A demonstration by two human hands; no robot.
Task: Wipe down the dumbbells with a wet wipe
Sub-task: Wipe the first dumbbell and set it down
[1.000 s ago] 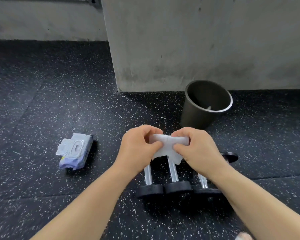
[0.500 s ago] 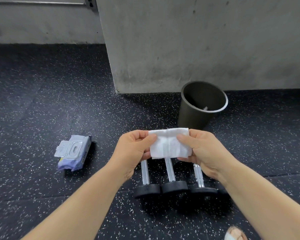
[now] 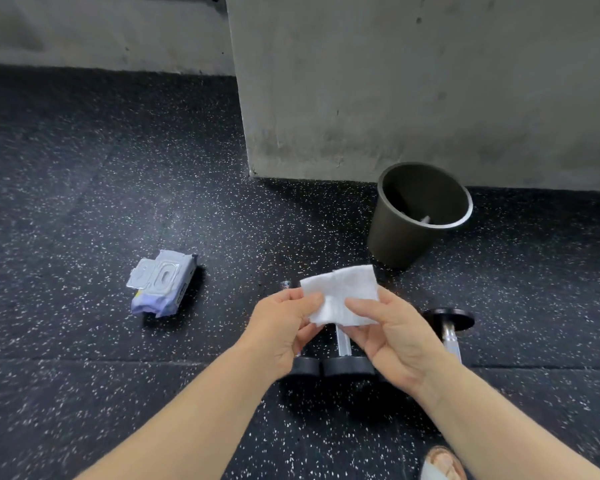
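Dumbbells [image 3: 347, 366] lay side by side on the speckled floor [image 3: 84, 209], partly hidden beneath both hands. The white wet wipe [image 3: 340, 299] was spread flat in the air above them. The left hand [image 3: 281, 327] pinched its left edge and the right hand [image 3: 392, 344] pinched its lower right. A wipes pack [image 3: 161, 282] lay well to the left. A dark bin [image 3: 409, 233] stood beyond, near the concrete wall [image 3: 395, 91].

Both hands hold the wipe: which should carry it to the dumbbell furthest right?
Right, likely. The right hand pinches the wipe and sits nearest that dumbbell; the left hand would have to cross over.
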